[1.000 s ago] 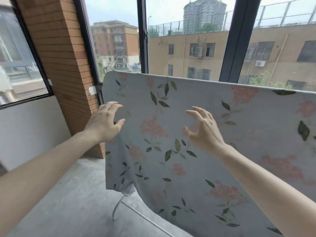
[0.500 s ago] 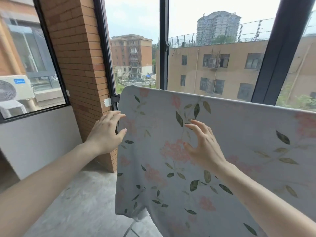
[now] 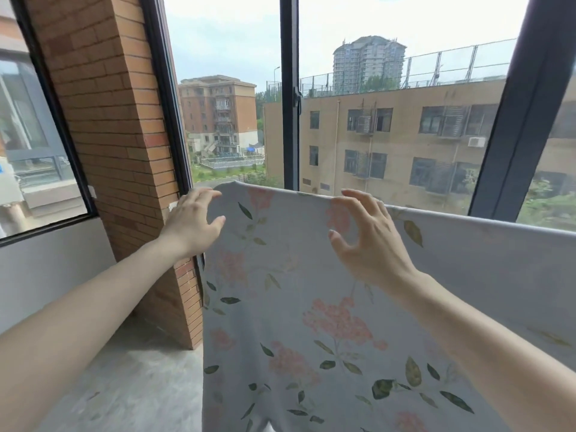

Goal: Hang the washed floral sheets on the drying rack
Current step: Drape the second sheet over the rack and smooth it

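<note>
Head view — the only view supplied. Sheet (image 3: 327, 307) hangs draped over a top fold that runs from about 9 o'clock, near the brick pillar (image 3: 118, 151), down and across to 3 o'clock at the right frame edge; this fold is the long axis of the hung cloth. The drying rack itself is hidden under the fabric, so its bar cannot be pointed out.

Left hand (image 3: 193, 222) sits at the left end of the fold, at the sheet's upper corner. Fingers are loosely spread and slightly bent, thumb apart; nothing is gripped. Fingertips lie at the corner edge, but contact cannot be confirmed.

Right hand (image 3: 367, 241) is further along the fold, its fingers reaching up toward 12 o'clock to the top edge. It is open in a wide claw, thumb out at 9 o'clock, holding nothing; whether the fingertips touch the cloth cannot be told.

Relation governing the next move, as a judgement: the fold lies at 12 o'clock from both hands, and most of the sheet's length extends toward 3 o'clock — beyond the right hand. The right hand is nearer that span; the left is nearer the corner. Smoothing along the axis would suit.

Window frame (image 3: 290, 104) stands behind the sheet.
</note>
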Demonstrator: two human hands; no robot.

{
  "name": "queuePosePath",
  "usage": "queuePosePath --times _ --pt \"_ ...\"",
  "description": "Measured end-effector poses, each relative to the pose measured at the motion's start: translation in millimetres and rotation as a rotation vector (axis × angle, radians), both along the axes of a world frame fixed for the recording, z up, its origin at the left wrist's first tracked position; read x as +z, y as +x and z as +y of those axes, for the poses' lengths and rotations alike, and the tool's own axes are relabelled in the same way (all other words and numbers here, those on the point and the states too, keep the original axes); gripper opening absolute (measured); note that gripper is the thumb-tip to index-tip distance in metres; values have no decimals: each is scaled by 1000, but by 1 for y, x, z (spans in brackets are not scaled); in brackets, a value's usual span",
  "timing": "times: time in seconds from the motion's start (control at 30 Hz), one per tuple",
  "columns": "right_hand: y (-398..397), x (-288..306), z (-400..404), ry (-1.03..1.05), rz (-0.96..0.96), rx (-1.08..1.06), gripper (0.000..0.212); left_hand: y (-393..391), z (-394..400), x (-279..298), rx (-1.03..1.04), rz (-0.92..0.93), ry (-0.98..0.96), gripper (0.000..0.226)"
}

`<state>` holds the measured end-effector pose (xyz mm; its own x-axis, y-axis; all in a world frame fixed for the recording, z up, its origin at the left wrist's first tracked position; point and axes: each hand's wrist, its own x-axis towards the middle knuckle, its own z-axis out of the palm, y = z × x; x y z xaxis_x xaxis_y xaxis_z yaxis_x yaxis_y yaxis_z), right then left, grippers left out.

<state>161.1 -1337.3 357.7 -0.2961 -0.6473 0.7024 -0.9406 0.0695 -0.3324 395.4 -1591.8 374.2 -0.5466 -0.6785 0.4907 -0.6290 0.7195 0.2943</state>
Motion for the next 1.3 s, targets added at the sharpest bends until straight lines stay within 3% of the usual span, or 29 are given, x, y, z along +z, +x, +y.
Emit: queuePosePath --times 0.27,0.47,0.6,0.83,1.03,1.3 --pt "0 -3 -42 124 150 -326 61 -44 -77 -3 -201 -70 -5 69" --pt "13 0 -64 168 131 -512 71 -49 -112 -10 -312 10 -87 74" --pt "23 -1 -71 156 102 -561 67 -55 -120 -9 -431 93 -96 65" --pt "32 -2 -67 186 68 -599 74 -63 -125 -23 -489 78 -150 84" --pt "60 -11 -55 197 -12 -566 79 -53 -88 -37 -518 61 -137 94" --pt "123 -58 32 132 -232 -543 70 -27 23 -67 -917 -49 -68 73"
